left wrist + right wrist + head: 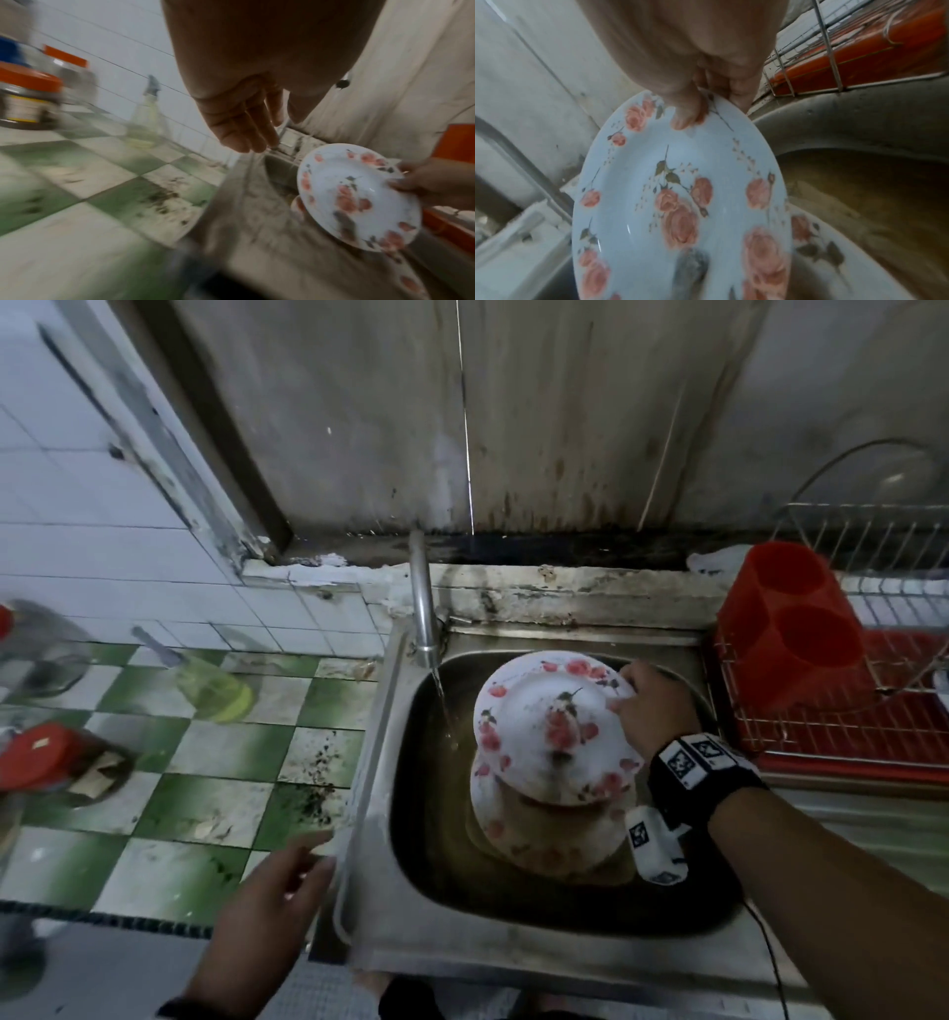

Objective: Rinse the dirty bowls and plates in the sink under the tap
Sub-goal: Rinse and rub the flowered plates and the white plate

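The right hand point(652, 711) is pinching the rim of a flowered plate point(552, 726) — thumb on its face, fingers behind — tilting it over the sink point(390, 880) beside the tap's point(423, 603) stream. The left hand point(267, 901) is hanging relaxed, holding nothing. Wet, stiff and probably breakable, the plate is likely slippery — a second hand on the opposite rim would steady it.

Green/white checked desk point(215, 752) w/ a spray bottle point(213, 685) & red-lidded jars point(36, 757) at left; wire rack point(842, 711) w/ red holder point(791, 618) at right.
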